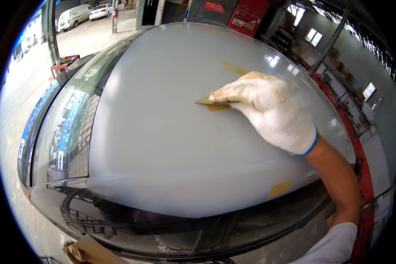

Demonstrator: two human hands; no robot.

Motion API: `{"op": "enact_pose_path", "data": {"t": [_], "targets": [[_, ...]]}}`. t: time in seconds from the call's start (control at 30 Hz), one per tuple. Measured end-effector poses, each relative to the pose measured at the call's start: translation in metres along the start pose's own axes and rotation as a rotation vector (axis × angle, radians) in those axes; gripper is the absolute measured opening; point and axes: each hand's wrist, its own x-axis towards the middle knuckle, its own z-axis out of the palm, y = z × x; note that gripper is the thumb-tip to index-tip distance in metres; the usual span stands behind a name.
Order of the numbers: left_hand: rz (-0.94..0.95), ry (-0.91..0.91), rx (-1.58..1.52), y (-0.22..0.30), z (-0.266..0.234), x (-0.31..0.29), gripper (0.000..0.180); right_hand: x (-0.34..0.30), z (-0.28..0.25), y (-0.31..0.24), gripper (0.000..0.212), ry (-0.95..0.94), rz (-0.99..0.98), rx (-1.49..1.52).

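Right hand (268,112) presses a yellow spreader (205,101) on the grey car roof (163,145); windscreen (61,132) alongside

This is a car body repair workshop. A car roof (176,145) sanded to dull grey primer fills the view, with tan filler patches (234,68) on it. Beyond the roof stand red tool cabinets (247,17); to its right run cluttered shelves (339,83). Parked vans (75,15) show through the open doorway beyond its left.
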Motion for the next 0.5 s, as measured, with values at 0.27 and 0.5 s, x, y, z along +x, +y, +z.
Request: {"op": "enact_pose_path", "data": {"t": [0.27,0.5], "targets": [[0.008,0.026,0.032,-0.004,-0.004,0.003,0.039,-0.009,-0.011,-0.001,0.019,0.001,-0.037,-0.053],[0.010,0.030,0.074,0.009,0.010,0.008,0.037,-0.020,-0.008,-0.004,0.018,-0.055,-0.045,-0.082]]}}
